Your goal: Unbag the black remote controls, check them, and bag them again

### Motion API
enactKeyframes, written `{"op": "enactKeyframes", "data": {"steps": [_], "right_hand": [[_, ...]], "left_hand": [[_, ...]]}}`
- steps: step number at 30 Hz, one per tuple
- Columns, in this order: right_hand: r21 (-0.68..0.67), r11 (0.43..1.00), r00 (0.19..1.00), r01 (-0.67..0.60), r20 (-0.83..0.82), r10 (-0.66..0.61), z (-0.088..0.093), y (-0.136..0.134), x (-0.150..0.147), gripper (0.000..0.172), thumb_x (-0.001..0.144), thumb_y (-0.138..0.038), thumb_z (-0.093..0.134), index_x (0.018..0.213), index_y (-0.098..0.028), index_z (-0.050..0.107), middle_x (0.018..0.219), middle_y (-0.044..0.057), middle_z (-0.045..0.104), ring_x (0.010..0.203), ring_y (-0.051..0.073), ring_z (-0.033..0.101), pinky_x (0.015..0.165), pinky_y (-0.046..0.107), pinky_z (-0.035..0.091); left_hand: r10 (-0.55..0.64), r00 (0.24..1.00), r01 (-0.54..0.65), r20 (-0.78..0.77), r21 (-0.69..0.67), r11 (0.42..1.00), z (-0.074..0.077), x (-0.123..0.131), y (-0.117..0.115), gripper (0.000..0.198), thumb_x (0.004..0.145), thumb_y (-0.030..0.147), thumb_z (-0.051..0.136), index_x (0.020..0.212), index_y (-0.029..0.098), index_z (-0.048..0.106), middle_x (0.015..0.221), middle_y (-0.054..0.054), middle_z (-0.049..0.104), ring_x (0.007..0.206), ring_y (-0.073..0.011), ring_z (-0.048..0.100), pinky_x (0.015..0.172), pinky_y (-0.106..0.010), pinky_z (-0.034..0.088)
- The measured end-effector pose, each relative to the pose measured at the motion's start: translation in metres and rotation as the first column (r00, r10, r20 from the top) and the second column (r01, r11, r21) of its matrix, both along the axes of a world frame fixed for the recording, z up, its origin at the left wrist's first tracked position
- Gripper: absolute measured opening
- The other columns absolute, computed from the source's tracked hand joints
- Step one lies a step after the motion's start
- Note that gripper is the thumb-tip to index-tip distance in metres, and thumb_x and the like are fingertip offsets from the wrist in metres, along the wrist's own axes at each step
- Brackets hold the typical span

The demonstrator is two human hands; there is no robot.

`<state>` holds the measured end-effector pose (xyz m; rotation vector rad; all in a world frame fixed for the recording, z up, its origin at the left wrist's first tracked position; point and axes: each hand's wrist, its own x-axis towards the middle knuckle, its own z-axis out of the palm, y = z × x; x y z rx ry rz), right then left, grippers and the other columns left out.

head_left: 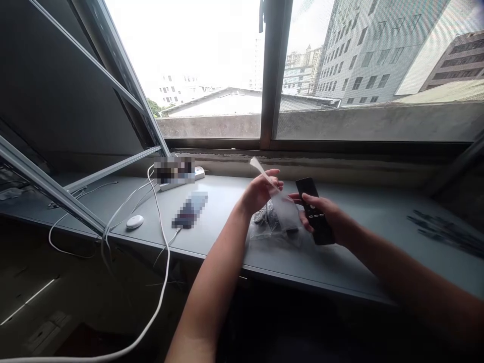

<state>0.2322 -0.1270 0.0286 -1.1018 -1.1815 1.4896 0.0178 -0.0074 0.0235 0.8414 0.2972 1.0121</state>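
Observation:
A black remote control (321, 231) with a few pale buttons is gripped in my right hand (335, 214), the thumb lying over its face. It is tilted, its top end pointing up and to the left. My left hand (259, 194) pinches a thin, translucent plastic sleeve (285, 212), which hangs down between the two hands. Beneath the sleeve, a clear plastic bag (260, 237) with dark items inside rests on the grey table (227, 201). What those items are, I cannot make out.
Several dark, slim objects (446, 232) lie at the table's right. To the left are a white round puck (135, 222), a pixelated flat object (190, 209) with a cable, and a power strip (166, 185). White cable (165, 272) loops past the front edge near a metal frame (113, 169).

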Motion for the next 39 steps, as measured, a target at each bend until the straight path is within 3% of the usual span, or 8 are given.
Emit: {"op": "enactKeyframes", "data": {"steps": [5,12,18,26,29,33,35,39], "right_hand": [[-0.018,0.995,0.996,-0.094,0.001,0.094,-0.003,-0.004,0.001,0.064,0.098,-0.069,0.084,0.137,-0.02,0.072,0.067,0.004,0.075,0.047,0.018,0.061,0.048,0.027,0.046],[-0.035,0.963,0.952,-0.268,-0.163,0.259,-0.006,-0.008,0.002,0.064,0.091,-0.082,0.085,0.112,-0.023,0.072,0.059,0.002,0.069,0.043,0.016,0.055,0.044,0.025,0.041],[-0.056,0.966,0.92,-0.253,-0.323,0.222,-0.007,-0.005,0.008,0.063,0.094,-0.076,0.085,0.127,-0.023,0.079,0.059,-0.001,0.065,0.045,0.017,0.055,0.042,0.027,0.046],[0.036,0.91,0.837,-0.413,-0.379,0.395,-0.013,-0.003,0.006,0.063,0.097,-0.083,0.079,0.116,-0.023,0.077,0.053,-0.007,0.056,0.037,0.011,0.04,0.038,0.022,0.039],[0.047,0.921,0.851,-0.386,-0.367,0.376,-0.013,-0.003,0.004,0.062,0.097,-0.08,0.081,0.121,-0.022,0.078,0.053,-0.007,0.056,0.038,0.011,0.04,0.038,0.023,0.038],[0.004,0.955,0.908,-0.296,-0.311,0.282,-0.011,-0.004,0.001,0.069,0.096,-0.08,0.082,0.128,-0.019,0.083,0.051,-0.005,0.055,0.042,0.013,0.045,0.043,0.025,0.039],[-0.002,0.968,0.932,-0.251,-0.27,0.241,-0.008,-0.005,-0.001,0.071,0.096,-0.08,0.081,0.131,-0.018,0.084,0.053,-0.003,0.057,0.045,0.015,0.048,0.046,0.026,0.041],[0.014,0.988,0.964,-0.153,-0.217,0.152,-0.002,-0.009,-0.006,0.072,0.102,-0.078,0.071,0.14,-0.018,0.083,0.059,0.001,0.063,0.05,0.016,0.053,0.05,0.027,0.044]], "left_hand": [[-0.182,0.983,0.178,0.032,0.096,0.979,0.002,-0.004,-0.007,0.023,0.079,0.023,0.088,0.096,0.021,0.073,0.085,-0.004,0.07,0.118,-0.031,0.077,0.116,-0.049,0.054],[-0.329,0.943,0.332,-0.052,0.236,0.913,-0.006,-0.001,-0.001,0.039,0.071,0.043,0.099,0.079,0.019,0.07,0.107,-0.007,0.073,0.089,-0.0228,0.074,0.077,-0.036,0.059],[-0.342,0.924,0.374,-0.173,0.205,0.905,-0.007,-0.003,-0.001,0.027,0.078,0.03,0.093,0.099,0.019,0.079,0.1,-0.01,0.078,0.092,-0.0246,0.076,0.085,-0.038,0.059],[-0.35,0.933,0.36,-0.081,0.185,0.915,-0.005,0.0,-0.003,0.047,0.076,0.04,0.102,0.113,0.022,0.079,0.076,-0.003,0.067,0.12,-0.0361,0.077,0.108,-0.052,0.062],[-0.324,0.944,0.331,-0.067,0.198,0.923,-0.006,-0.002,-0.004,0.053,0.072,0.038,0.107,0.114,0.022,0.08,0.076,-0.001,0.065,0.123,-0.036,0.077,0.116,-0.056,0.059],[-0.272,0.96,0.281,-0.068,0.228,0.932,-0.008,-0.008,-0.006,0.065,0.067,0.032,0.111,0.123,0.024,0.08,0.091,-0.003,0.073,0.123,-0.0338,0.078,0.119,-0.054,0.057],[-0.256,0.963,0.269,-0.085,0.238,0.933,-0.008,-0.009,-0.005,0.072,0.069,0.032,0.109,0.135,0.026,0.079,0.113,-0.009,0.081,0.128,-0.0342,0.077,0.12,-0.052,0.057],[-0.161,0.974,0.192,-0.162,0.193,0.962,-0.007,-0.011,0.002,0.068,0.084,0.05,0.096,0.144,0.024,0.078,0.151,-0.016,0.077,0.144,-0.038,0.071,0.116,-0.046,0.058]]}}
